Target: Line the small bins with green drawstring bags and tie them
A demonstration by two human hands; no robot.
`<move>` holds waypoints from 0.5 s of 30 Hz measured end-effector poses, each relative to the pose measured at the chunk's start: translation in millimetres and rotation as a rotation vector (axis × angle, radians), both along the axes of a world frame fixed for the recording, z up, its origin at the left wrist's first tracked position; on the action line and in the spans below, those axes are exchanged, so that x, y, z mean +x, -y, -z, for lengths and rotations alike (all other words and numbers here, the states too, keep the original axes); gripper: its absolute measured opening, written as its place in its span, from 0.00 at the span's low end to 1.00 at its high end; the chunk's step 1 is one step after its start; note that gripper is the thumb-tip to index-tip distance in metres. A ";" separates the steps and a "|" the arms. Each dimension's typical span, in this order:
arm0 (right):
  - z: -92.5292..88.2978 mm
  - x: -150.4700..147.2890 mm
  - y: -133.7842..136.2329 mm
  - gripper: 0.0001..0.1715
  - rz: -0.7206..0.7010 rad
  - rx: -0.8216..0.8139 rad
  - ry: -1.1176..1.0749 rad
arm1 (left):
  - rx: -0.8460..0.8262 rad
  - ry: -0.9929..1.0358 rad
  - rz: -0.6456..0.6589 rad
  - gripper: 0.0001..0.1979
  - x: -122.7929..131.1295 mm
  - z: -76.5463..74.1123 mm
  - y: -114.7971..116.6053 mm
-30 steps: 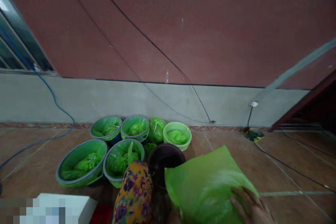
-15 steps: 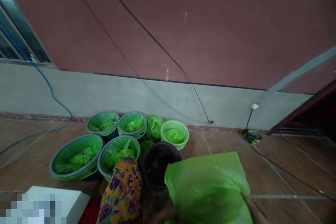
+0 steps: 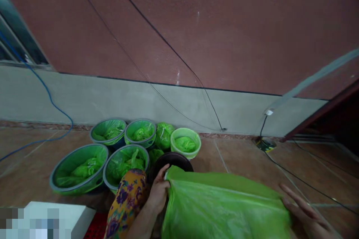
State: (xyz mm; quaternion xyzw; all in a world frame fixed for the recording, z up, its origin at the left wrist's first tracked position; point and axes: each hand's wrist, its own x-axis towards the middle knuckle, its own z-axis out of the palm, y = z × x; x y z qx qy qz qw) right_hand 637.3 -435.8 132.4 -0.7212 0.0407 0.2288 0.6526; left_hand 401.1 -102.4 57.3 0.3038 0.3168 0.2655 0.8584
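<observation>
Green plastic bag (image 3: pixel 224 209) up off the tiled floor (image 3: pixel 241 153), spread wide between the person's two hands at the near edge of view, its left corner in front of the dark brown bucket (image 3: pixel 171 158). Left hand (image 3: pixel 159 193): thumb and fingers closed together in a pinch on that upper left corner. Right hand (image 3: pixel 305 216): at the bag's right edge, forefinger out straight; the rest partly hidden, so cannot tell how far open it is or whether it grips.

Handling, by judgement: thin film, light, limp, likely slick and quick to cling to itself; a hard tug could stretch or tear it. Corners and upper edge look the best places to take hold. Whether that edge is a mouth or a fold, cannot tell.

Edges: left side tight. Floral-clad knee (image 3: pixel 127 196) right beside the left forearm; bag-lined grey-rimmed bins (image 3: pixel 63 164) past it. Knotted green bag (image 3: pixel 164 136) and pale green bin (image 3: pixel 193 153) stand toward the floor's wall edge, behind the bucket. More room rightward, over floor running from the pale green bin to the black cable (image 3: pixel 301 186), which crosses the tiles beyond the right hand.
</observation>
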 end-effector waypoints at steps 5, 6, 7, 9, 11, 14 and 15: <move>-25.7 -4.9 -5.4 0.38 -0.198 0.051 0.182 | 0.258 0.092 0.114 0.44 -16.3 -54.7 -35.4; -27.6 -6.1 -7.5 0.37 -0.275 0.033 0.215 | 0.319 0.082 0.161 0.42 -20.0 -60.8 -40.7; -27.8 -7.3 -10.3 0.36 -0.352 -0.001 0.239 | 0.384 0.055 0.210 0.39 -23.4 -65.4 -45.4; -22.5 -9.7 -18.9 0.34 -0.435 -0.085 0.302 | 0.531 -0.042 0.281 0.34 -28.2 -71.2 -52.3; -10.8 -11.9 -32.2 0.32 -0.413 -0.149 0.408 | 0.682 -0.160 0.293 0.28 -30.7 -76.1 -55.1; 9.5 -13.7 -60.7 0.34 -0.374 -0.250 0.580 | 0.860 -0.274 0.238 0.22 -34.2 -89.2 -52.8; 14.6 -14.0 -72.2 0.36 -0.393 -0.292 0.610 | 0.907 -0.293 0.223 0.21 -36.9 -95.8 -51.2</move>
